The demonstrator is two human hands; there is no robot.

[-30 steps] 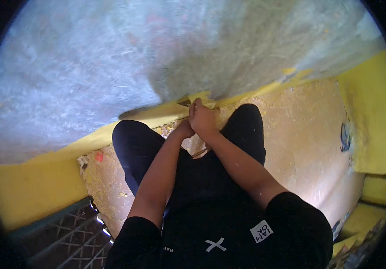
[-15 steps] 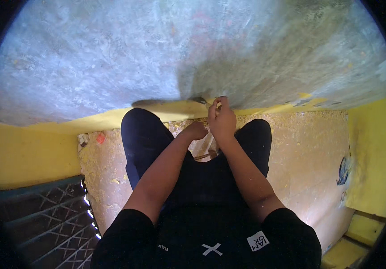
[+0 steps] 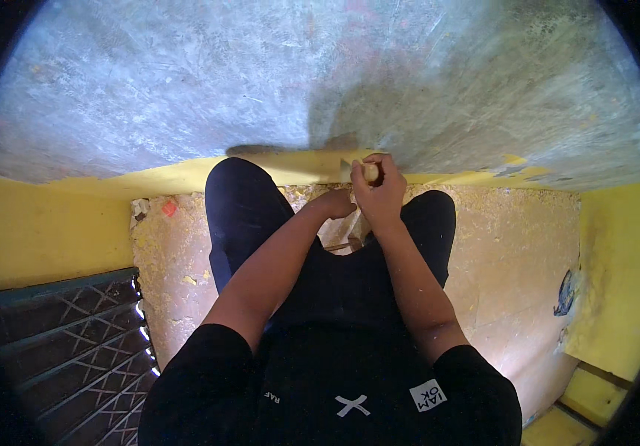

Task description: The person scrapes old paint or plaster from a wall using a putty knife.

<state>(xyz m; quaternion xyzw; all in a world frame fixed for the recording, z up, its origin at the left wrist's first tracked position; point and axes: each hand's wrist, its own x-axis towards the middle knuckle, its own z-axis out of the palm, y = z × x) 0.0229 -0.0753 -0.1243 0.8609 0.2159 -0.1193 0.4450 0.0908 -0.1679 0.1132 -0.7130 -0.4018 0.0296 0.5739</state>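
While the right hand (image 3: 384,196) gripped the scraper (image 3: 370,172) and the left hand (image 3: 336,203) curled, contents unclear, shallow blade (image 3: 345,170) strokes seemed best.

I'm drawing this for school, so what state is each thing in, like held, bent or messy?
Tool: gripped by its pale handle
Right hand: closed on the tool
Left hand: near the right hand, fingers mostly hidden
Knees: bent, apart
Wall: mostly grey, patchy, yellow along its foot
Floor: littered with yellow flakes
Dark scrap: crumpled
Lattice gate: can't tell if open or shut
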